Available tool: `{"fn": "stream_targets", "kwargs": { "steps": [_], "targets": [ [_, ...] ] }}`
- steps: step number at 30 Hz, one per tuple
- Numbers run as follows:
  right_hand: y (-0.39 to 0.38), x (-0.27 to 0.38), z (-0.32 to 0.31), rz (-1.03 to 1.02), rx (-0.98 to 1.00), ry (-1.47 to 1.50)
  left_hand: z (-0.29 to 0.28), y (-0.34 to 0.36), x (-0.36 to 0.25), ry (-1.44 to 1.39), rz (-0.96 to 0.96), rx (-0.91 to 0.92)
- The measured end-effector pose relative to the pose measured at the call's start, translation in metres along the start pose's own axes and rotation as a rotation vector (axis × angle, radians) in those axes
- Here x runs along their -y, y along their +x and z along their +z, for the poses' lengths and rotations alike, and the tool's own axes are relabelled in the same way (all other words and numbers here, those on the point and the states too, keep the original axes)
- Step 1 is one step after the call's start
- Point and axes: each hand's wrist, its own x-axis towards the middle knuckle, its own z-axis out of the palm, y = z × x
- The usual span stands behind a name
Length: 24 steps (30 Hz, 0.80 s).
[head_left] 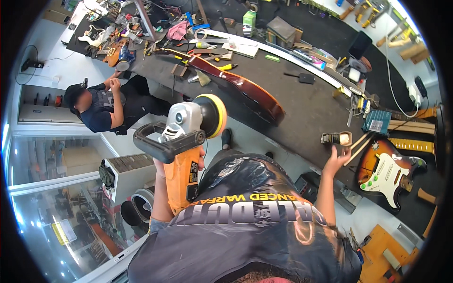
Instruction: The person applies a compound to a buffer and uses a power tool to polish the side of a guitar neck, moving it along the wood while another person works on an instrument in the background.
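Observation:
In my left hand (202,159) is an orange and silver polisher (181,160), raised in front of my body. My fingers wrap round its orange body. It has a black loop handle and a round yellow-edged pad facing right. My right hand (334,162) reaches to the bench's near edge, fingers apart. Its fingertips lie close below a small dark container (345,138) with whitish stuff inside; whether they touch it I cannot tell. Beyond the polisher, a glossy dark red guitar (245,89) lies on the dark workbench (292,108).
A sunburst electric guitar body (384,172) lies on the right, near wooden sticks (359,147) and a teal box (377,121). Hand tools and clutter cover the far bench. Another person (106,101) stands at the left. A white cabinet (130,172) is at lower left.

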Motion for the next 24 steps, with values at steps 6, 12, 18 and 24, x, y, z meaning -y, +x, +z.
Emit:
{"fn": "stream_targets", "kwargs": {
  "steps": [6, 12, 18, 24],
  "targets": [
    [-0.081, 0.139, 0.058, -0.083, 0.056, -0.165, -0.047, 0.051, -0.061, 0.018, -0.164, -0.003],
    [-0.096, 0.337, 0.194, -0.575, 0.594, -0.452, -0.074, 0.096, -0.128, 0.261, -0.291, -0.097],
    [-0.091, 0.35, 0.25, -0.699, 0.758, -0.766, -0.106, 0.114, -0.166, 0.525, -0.377, -0.259],
    [-0.092, 0.325, 0.259, -0.605, 0.758, -0.714, -0.075, 0.137, -0.161, 0.928, -0.349, -0.208]
  ]
}}
